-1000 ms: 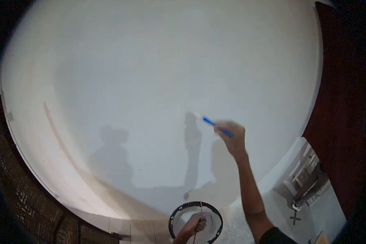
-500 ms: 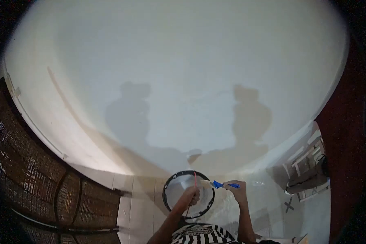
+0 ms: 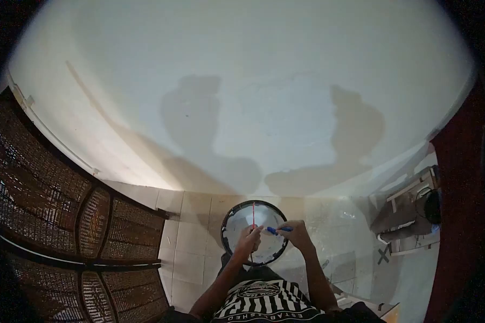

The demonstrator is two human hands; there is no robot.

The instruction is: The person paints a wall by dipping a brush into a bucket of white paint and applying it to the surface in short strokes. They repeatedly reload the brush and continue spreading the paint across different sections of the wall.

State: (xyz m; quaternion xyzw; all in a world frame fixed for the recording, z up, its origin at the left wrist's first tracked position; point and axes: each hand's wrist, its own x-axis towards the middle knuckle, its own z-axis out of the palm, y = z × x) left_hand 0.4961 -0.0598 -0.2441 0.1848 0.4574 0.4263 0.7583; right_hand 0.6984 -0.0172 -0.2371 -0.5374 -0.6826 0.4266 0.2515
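My left hand is closed around a thin red bar that runs across a round dark-rimmed bucket, apparently its carrying handle. White smears mark the bucket's rim, and its inside looks pale grey-white. My right hand pinches a paintbrush with a blue handle. The brush lies roughly level over the right part of the bucket, pointing left. Its pale tip is close to my left hand; whether the two touch I cannot tell.
A pale wall rises in front, carrying shadows. Dark woven panels stand on the left. Tiled floor lies below. On the right are a light wooden frame with a dark cylinder, a dark X mark and a dark red curtain-like surface.
The paintbrush has moved left relative to the bucket, and now lies over it with my right hand at the rim. The view has shifted, so the bucket appears higher. My left hand keeps its grip.
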